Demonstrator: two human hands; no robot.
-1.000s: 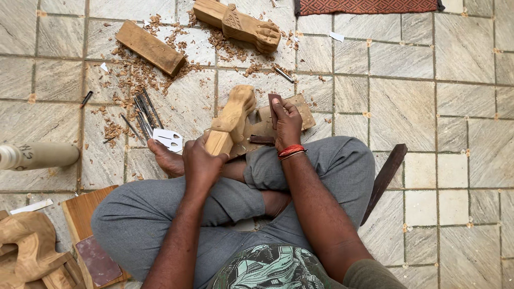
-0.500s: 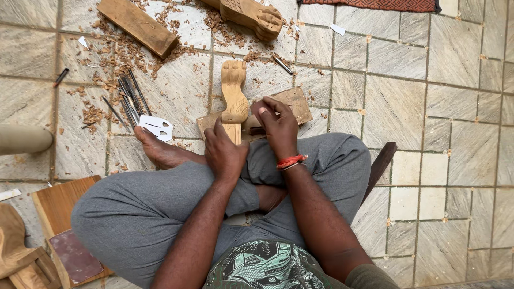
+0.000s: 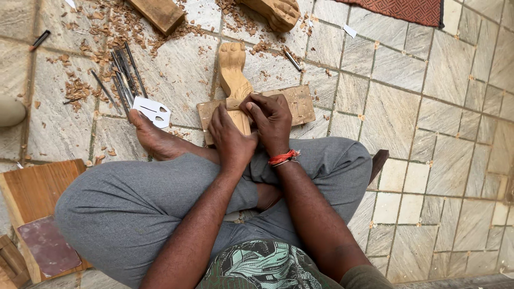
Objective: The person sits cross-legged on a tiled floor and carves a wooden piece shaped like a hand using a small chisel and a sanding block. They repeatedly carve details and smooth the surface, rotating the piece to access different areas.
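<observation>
I sit cross-legged on a stone tile floor. A pale carved wooden piece [image 3: 233, 69], shaped like an animal's leg with a paw, lies along a flat wooden board [image 3: 292, 104] in front of my knees. My left hand [image 3: 230, 140] is wrapped over its near end. My right hand [image 3: 270, 122], with a red thread bracelet on the wrist, presses on the same end beside the left. Whether a tool is in either hand is hidden by the fingers.
Several metal chisels [image 3: 124, 75] and a white paper template [image 3: 152, 111] lie left of the board, near my bare foot [image 3: 155, 140]. Wood chips are scattered around a wooden block [image 3: 156, 13] and another carved piece [image 3: 276, 12]. A plank [image 3: 37, 195] lies at the left.
The carved piece has been laid down flat on the board, after being held up in the air. Both hands now close together over its near end.
</observation>
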